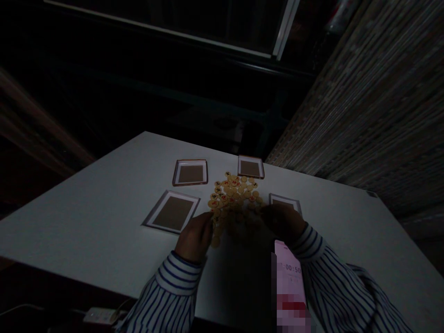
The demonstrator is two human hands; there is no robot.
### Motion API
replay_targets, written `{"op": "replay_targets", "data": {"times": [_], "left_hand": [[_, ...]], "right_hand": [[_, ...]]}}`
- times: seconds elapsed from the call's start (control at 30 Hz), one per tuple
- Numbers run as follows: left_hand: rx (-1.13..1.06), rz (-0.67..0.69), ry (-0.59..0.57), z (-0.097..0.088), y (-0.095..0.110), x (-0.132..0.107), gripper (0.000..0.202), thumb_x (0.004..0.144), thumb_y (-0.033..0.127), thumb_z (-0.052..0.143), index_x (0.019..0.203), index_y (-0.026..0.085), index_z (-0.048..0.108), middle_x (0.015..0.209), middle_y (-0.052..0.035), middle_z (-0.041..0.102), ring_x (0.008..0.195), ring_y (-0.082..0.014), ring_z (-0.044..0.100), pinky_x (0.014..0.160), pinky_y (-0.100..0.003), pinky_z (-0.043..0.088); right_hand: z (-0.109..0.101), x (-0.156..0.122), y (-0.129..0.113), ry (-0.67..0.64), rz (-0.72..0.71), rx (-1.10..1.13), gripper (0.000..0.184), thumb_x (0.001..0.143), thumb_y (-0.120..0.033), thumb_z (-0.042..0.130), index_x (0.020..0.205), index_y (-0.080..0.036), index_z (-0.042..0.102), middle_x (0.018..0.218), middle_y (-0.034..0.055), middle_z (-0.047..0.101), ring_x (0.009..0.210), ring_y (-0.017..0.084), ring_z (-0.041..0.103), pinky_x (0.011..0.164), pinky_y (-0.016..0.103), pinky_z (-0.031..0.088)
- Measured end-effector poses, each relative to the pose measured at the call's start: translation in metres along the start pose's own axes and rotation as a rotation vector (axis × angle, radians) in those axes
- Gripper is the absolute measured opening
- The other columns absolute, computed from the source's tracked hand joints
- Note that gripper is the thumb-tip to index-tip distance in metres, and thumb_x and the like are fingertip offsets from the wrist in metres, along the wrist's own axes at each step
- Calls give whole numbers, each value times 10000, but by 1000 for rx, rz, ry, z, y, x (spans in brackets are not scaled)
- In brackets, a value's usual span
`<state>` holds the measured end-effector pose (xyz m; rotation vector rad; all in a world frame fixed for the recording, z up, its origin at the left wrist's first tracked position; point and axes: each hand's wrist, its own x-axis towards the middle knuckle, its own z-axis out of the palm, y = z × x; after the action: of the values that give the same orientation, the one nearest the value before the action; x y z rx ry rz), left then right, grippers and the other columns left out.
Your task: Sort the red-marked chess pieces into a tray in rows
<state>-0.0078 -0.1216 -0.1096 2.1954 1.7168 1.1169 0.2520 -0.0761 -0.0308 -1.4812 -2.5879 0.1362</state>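
Note:
A heap of small round yellow game pieces (236,194) with dark and red marks lies in the middle of the white table (104,222). My left hand (194,238) rests at the heap's near left edge, fingers curled toward the pieces. My right hand (282,221) rests at the heap's near right edge, fingers bent over the pieces. Both hands are in shadow, so what the fingers hold is hidden. Striped shirt sleeves cover both forearms.
Several flat square trays with brown centres surround the heap: far left tray (190,172), near left tray (172,212), far right tray (250,167), near right tray (285,202) partly behind my right hand. A pink phone (290,277) showing a timer lies near my right wrist. A brick wall (374,115) stands on the right.

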Motion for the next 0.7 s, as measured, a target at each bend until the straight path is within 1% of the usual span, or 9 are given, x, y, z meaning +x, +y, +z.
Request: {"op": "replay_targets", "data": {"times": [0.1,0.17,0.33,0.43,0.7], "left_hand": [[28,32,14,2,-1,-1,308,865,258,392,1049,104,586,980,-110,673,907,-198,627,804,-339,528],[39,42,13,3,-1,-2,307,864,250,392,1053,100,582,986,-113,672,906,-198,628,797,-339,532],[36,28,5,3,-1,-2,297,861,246,393,1054,117,578,980,-104,672,891,-194,632,781,-331,537],[20,27,7,3,-2,-3,297,862,249,397,1068,122,569,1000,-101,667,911,-193,626,796,-334,532],[-3,14,1,3,-3,-1,315,862,244,407,1094,100,563,1019,-115,659,936,-200,616,819,-342,526]], "right_hand": [[7,6,-2,-25,-49,-36,241,813,-252,484,951,-209,678,818,60,692,734,168,628,633,253,439],[9,10,-5,-48,-52,-58,256,822,-268,475,984,-218,667,831,58,689,745,168,625,633,253,432],[3,18,-18,-134,-35,-39,282,834,-287,460,1036,-221,644,877,57,687,769,169,629,655,260,436],[0,20,-23,-149,-46,-43,288,840,-291,451,1039,-203,640,886,72,683,786,174,627,674,269,439],[5,22,-20,-188,-83,-48,264,828,-283,469,1010,-196,639,896,79,675,808,176,621,675,268,433]]}}
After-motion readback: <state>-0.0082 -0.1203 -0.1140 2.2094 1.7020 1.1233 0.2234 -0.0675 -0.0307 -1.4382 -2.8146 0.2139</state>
